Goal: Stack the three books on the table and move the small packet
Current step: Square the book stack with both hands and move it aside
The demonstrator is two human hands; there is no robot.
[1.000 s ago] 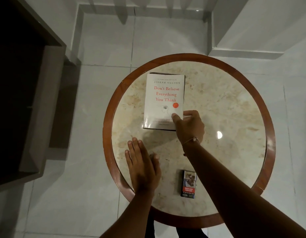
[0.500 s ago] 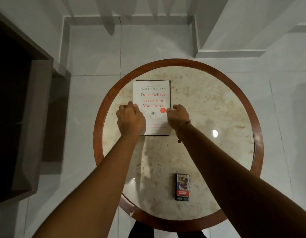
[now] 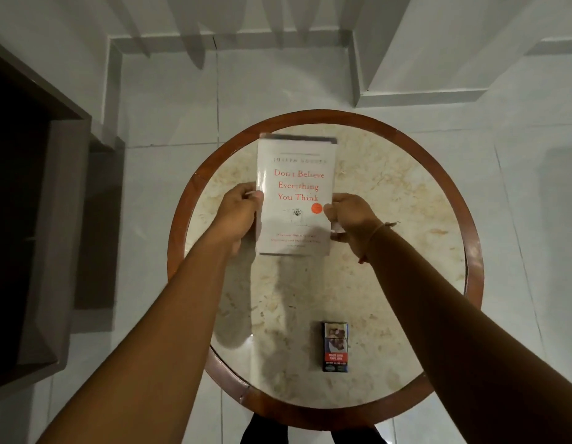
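A white book with red title lettering [image 3: 296, 174] tops a stack of books near the far side of the round table [image 3: 406, 251]; a darker cover edge shows beneath it at the far end. My left hand [image 3: 240, 213] grips the stack's left edge and my right hand [image 3: 348, 216] grips its right edge. The stack looks blurred and slightly raised. The small packet [image 3: 335, 346], dark with a red label, lies flat near the table's front edge, apart from both hands, between my forearms.
The table has a marble top and a wooden rim [image 3: 310, 415]. A dark cabinet [image 3: 38, 219] stands to the left on the tiled floor. White wall bases [image 3: 422, 97] run behind the table.
My left hand left the tabletop and took the stack's left edge; my right hand shifted to the right edge. Both hands now hold the stack, which appears larger and blurred, as if lifted.
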